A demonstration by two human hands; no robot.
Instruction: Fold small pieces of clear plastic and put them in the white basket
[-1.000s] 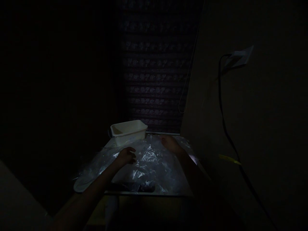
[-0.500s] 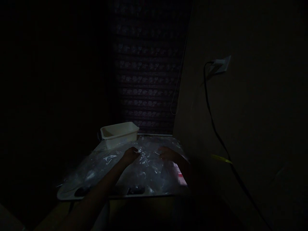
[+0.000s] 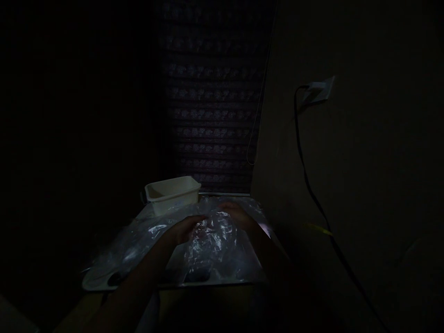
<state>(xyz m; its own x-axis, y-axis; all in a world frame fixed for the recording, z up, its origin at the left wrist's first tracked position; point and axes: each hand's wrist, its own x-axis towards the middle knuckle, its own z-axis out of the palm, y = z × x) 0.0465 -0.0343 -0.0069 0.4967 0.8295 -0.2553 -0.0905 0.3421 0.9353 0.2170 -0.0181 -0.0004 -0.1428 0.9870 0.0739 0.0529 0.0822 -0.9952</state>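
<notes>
In the dim light, crinkled clear plastic (image 3: 213,243) lies bunched and glossy between my two hands over the table. My left hand (image 3: 187,228) is closed on its left side, the fingertips reaching in towards the middle. On the other side my right hand (image 3: 237,214) grips the upper right part of the same plastic, with the fingers partly lost in shadow. More clear plastic sheeting (image 3: 157,229) spreads loosely to the left of my left hand. Whether these are separate bags or one sheet, I cannot make out.
A cream plastic tub (image 3: 175,201) stands at the table's back left. Behind it hangs a patterned blind (image 3: 213,132). On the right wall a black cable (image 3: 307,185) runs down from a socket (image 3: 319,90). The table's front edge (image 3: 138,286) has dark patches near it.
Plastic between my hands has been drawn up and bunched. My right hand has moved slightly up and left; my left arm has turned a little. A pink-white patch on the right is now mostly covered.
</notes>
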